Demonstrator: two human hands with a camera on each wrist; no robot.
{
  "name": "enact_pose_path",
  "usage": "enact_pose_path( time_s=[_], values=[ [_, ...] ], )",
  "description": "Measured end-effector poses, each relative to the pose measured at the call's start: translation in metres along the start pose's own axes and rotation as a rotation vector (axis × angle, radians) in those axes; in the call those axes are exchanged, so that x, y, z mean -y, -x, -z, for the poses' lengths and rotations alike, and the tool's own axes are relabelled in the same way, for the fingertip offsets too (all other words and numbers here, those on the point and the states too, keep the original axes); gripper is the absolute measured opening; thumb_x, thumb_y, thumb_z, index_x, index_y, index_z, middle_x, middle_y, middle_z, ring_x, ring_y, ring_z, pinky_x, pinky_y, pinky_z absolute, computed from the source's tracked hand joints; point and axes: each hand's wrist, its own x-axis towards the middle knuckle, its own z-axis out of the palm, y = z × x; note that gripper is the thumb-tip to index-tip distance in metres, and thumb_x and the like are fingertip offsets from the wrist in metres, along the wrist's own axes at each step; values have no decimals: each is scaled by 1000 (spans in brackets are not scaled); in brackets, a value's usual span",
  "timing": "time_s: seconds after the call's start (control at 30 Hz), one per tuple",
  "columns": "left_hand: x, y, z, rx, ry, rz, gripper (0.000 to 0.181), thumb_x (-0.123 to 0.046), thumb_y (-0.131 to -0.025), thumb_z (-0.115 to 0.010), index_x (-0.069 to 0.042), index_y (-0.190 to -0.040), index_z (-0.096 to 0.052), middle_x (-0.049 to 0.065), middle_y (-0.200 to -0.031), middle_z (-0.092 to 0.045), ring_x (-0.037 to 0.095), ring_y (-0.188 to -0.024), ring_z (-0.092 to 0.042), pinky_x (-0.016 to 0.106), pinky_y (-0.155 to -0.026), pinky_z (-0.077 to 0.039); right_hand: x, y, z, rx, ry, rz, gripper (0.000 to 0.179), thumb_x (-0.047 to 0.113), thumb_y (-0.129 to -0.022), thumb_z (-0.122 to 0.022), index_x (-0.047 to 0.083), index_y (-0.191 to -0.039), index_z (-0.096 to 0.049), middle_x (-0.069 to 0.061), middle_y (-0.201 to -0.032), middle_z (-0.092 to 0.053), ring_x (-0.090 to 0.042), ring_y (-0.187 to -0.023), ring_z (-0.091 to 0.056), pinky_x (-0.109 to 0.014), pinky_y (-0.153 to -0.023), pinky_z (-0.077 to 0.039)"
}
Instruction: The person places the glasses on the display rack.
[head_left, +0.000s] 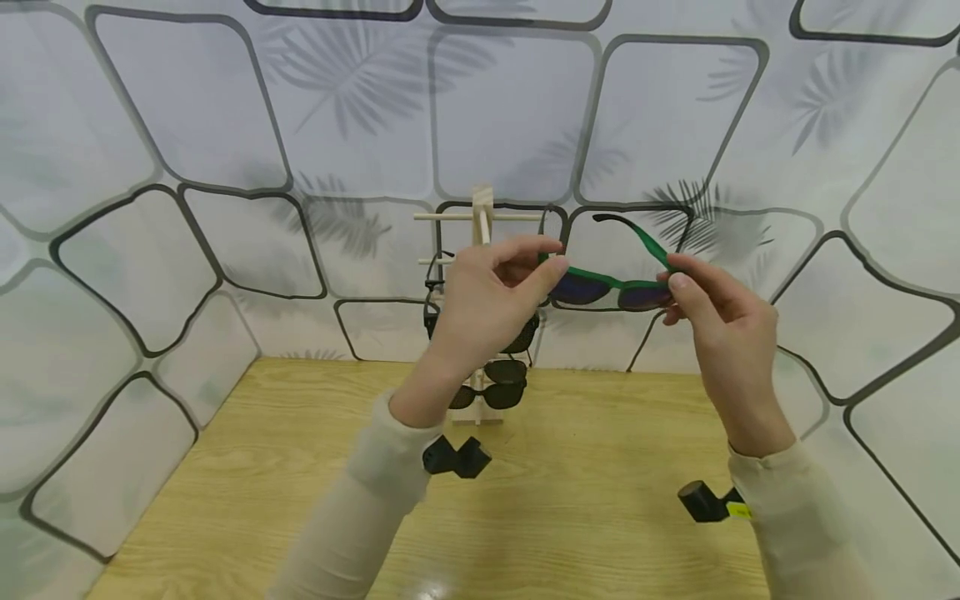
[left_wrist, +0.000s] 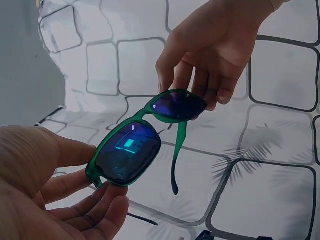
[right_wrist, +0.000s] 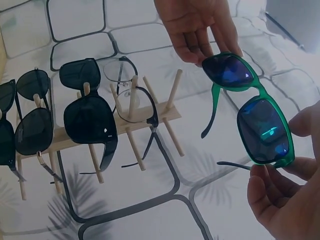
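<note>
A pair of sunglasses (head_left: 643, 297) with a green frame and blue mirrored lenses is held up in the air, its temples unfolded. My left hand (head_left: 495, 292) pinches one end of the frame between thumb and fingers. At the opposite end, my right hand (head_left: 723, 321) grips the frame near the hinge. Both lenses of the sunglasses (left_wrist: 130, 150) show in the left wrist view. To the left stands a wooden glasses rack (right_wrist: 170, 114) with pegs, partly hidden behind my left hand in the head view.
On the rack hang clear-lensed glasses (right_wrist: 152, 120) and several dark sunglasses (right_wrist: 90, 120). The rack stands on a wood-grain table (head_left: 585, 483), near a patterned backdrop (head_left: 517, 117). A small black camera sits at the left wrist (head_left: 456, 457), another at the right (head_left: 703, 502).
</note>
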Motion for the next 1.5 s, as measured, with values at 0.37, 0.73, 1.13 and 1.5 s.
enact_pose_path(
  time_s=[0.37,0.73,1.13,1.5],
  values=[
    [-7,-10,33,-85,-58,-60,21,-21,-93,-72,-12,-111,-77,4,-91,-75,11,-73,-68,28,-63,-52,8,-19,-27,83,-109,26,33,14,-96,-67,-4,-124,-67,-6,-93,-72,-21,-67,-60,-23,-66,-54],
    [-4,-12,62,-99,-56,-15,23,-23,-94,-71,-10,-113,-76,6,-99,-76,14,-82,-70,27,-67,-52,10,-33,-58,107,-26,24,33,23,-97,-67,4,-123,-70,-4,-87,-71,-20,-67,-61,-25,-64,-55],
    [7,-13,83,-104,-108,38,27,-26,-95,-69,-9,-116,-75,10,-101,-75,17,-82,-69,25,-69,-54,4,-43,-80,136,50,-13,36,31,-97,-66,9,-125,-70,-1,-85,-69,-19,-69,-60,-26,-65,-51],
    [25,-19,94,-103,-93,77,30,-27,-97,-67,-9,-120,-73,14,-108,-74,14,-84,-71,26,-77,-58,-3,-49,-95,153,75,7,35,30,-98,-65,8,-125,-70,-2,-83,-66,-18,-68,-60,-25,-64,-53]
  ],
)
